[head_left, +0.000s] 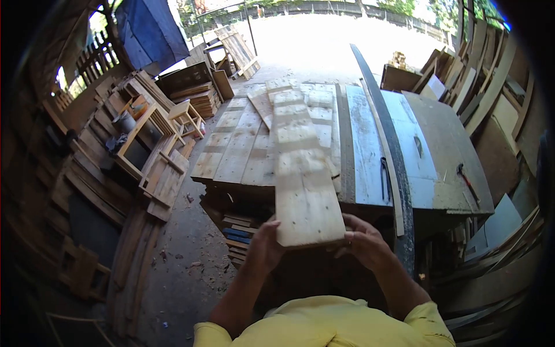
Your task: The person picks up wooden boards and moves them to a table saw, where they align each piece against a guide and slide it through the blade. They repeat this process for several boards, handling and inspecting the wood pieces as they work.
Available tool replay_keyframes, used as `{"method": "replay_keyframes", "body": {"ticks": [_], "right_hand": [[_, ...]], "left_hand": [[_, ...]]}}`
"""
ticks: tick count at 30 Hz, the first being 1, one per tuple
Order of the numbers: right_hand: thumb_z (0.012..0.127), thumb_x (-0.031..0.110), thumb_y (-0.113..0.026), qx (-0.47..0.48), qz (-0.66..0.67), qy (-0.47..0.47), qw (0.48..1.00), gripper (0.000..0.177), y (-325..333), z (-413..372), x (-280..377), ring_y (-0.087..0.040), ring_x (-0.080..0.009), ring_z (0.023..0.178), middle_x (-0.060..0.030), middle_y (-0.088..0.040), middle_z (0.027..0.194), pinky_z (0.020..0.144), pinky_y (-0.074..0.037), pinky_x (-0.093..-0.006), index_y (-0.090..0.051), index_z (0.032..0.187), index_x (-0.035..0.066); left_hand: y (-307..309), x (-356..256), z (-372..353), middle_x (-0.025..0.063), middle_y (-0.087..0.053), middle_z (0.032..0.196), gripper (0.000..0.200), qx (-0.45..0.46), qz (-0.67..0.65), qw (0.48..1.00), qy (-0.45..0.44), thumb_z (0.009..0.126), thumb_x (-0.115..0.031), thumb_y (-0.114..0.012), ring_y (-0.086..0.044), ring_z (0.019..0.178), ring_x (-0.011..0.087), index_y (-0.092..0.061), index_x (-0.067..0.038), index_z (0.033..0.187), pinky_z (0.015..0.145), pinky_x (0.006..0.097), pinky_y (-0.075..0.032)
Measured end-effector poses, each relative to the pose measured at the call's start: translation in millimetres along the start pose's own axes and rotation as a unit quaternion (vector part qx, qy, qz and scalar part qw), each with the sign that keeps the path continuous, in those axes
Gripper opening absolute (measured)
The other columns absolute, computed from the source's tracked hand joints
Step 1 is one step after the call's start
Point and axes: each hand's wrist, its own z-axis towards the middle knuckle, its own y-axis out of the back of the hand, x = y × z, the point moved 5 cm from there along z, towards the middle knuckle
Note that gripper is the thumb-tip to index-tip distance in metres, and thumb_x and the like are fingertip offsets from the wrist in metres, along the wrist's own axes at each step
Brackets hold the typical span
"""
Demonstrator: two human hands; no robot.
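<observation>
You hold the near end of a long knotty plank (307, 202) at the center of the frame, its far part lying over other pale boards (231, 144). The fingers of your left hand (266, 243) grip its left edge; those of your right hand (368, 244) grasp the right corner, some hidden underneath.

With only this end held, the plank could twist or slip if one side loosens, and its far end could drag the loose boards askew. Rough edges could leave splinters in your bare skin. A swing to the right could knock the long dark strip (400, 173), which overhangs the near edge, or the pincers (385, 178) beside it.

The bench (445, 144) carries a pale blue panel (363, 144) right of center. A wooden stool (186, 115) and blue tarp (151, 34) stand out upper left; debris dots the floor (191, 277) lower left.
</observation>
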Motion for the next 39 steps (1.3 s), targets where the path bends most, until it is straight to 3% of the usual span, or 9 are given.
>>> {"method": "replay_keyframes", "body": {"ticks": [3,9,15,17,21,26,31,33,39], "right_hand": [[0.082,0.006,-0.058,0.148,0.089,0.043,0.984,0.079,-3,1,53,-0.065,-0.0327,0.102,-0.0244,-0.052,0.129,0.076,-0.059,-0.0387,-0.017,0.149,-0.005],[0.074,-0.002,-0.052,0.216,0.101,0.153,0.959,0.080,-5,16,116,-0.065,-0.0355,0.101,-0.0305,-0.046,0.134,0.074,-0.060,-0.0389,-0.018,0.147,-0.009],[0.079,-0.005,-0.050,0.211,0.068,0.158,0.962,0.073,-4,13,125,-0.065,-0.0305,0.105,-0.0301,-0.044,0.138,0.079,-0.059,-0.0384,-0.021,0.145,-0.009],[0.079,-0.005,-0.050,0.213,0.067,0.154,0.962,0.072,-4,12,128,-0.065,-0.0303,0.105,-0.0300,-0.044,0.138,0.079,-0.059,-0.0380,-0.021,0.145,-0.010],[0.079,-0.004,-0.050,0.203,0.048,0.150,0.966,0.071,-5,11,128,-0.065,-0.0295,0.104,-0.0285,-0.045,0.138,0.080,-0.059,-0.0371,-0.022,0.144,-0.011],[0.076,-0.001,-0.050,0.177,0.047,0.155,0.971,0.072,-7,9,128,-0.064,-0.0344,0.104,-0.0294,-0.046,0.136,0.077,-0.059,-0.0391,-0.026,0.143,-0.011],[0.075,0.000,-0.049,0.149,0.042,0.175,0.972,0.070,-4,11,124,-0.064,-0.0382,0.101,-0.0307,-0.046,0.136,0.075,-0.059,-0.0402,-0.029,0.141,-0.011],[0.075,0.000,-0.048,0.156,0.038,0.172,0.972,0.070,-7,13,121,-0.064,-0.0381,0.100,-0.0308,-0.045,0.136,0.074,-0.059,-0.0403,-0.029,0.141,-0.011],[0.082,0.004,-0.049,0.137,0.032,0.194,0.971,0.064,-13,13,119,-0.065,-0.0369,0.100,-0.0302,-0.047,0.134,0.073,-0.060,-0.0400,-0.030,0.141,-0.010]], "left_hand": [[-57,-24,5,0.0204,-0.058,0.127,0.055,-0.032,0.041,0.997,-0.062,0.092,-0.032,-0.050,-0.058,0.116,0.0313,-0.045,0.004,0.133,0.100,0.0474,-0.047],[-127,-50,34,0.0199,-0.059,0.127,0.056,0.071,0.060,0.988,-0.120,0.097,-0.043,-0.047,-0.057,0.119,0.0314,-0.046,-0.002,0.135,0.098,0.0481,-0.049],[-140,-50,39,0.0205,-0.059,0.126,0.056,0.096,0.094,0.982,-0.129,0.098,-0.044,-0.047,-0.058,0.118,0.0304,-0.047,-0.002,0.134,0.097,0.0474,-0.050],[-139,-48,37,0.0188,-0.061,0.124,0.054,0.082,0.074,0.985,-0.131,0.098,-0.042,-0.049,-0.062,0.112,0.0300,-0.044,-0.002,0.135,0.088,0.0446,-0.056],[-135,-49,38,0.0213,-0.060,0.125,0.056,0.075,0.075,0.985,-0.138,0.098,-0.044,-0.047,-0.059,0.116,0.0314,-0.047,-0.002,0.134,0.096,0.0481,-0.051],[-136,-48,41,0.0215,-0.057,0.129,0.067,0.134,-0.011,0.987,-0.084,0.099,-0.055,-0.033,-0.058,0.117,0.0341,-0.044,-0.001,0.137,0.096,0.0514,-0.049],[-138,-48,39,0.0222,-0.053,0.134,0.080,0.064,0.046,0.991,-0.112,0.098,-0.063,-0.021,-0.054,0.121,0.0346,-0.038,0.002,0.141,0.102,0.0530,-0.042],[-139,-47,40,0.0190,-0.061,0.125,0.090,0.069,0.072,0.991,-0.085,0.093,-0.071,-0.012,-0.056,0.119,0.0303,-0.042,-0.001,0.140,0.100,0.0475,-0.042],[-129,-52,43,0.0179,-0.060,0.126,0.088,0.112,0.078,0.988,-0.077,0.094,-0.071,-0.013,-0.057,0.116,0.0292,-0.042,-0.001,0.140,0.101,0.0464,-0.039]]}}
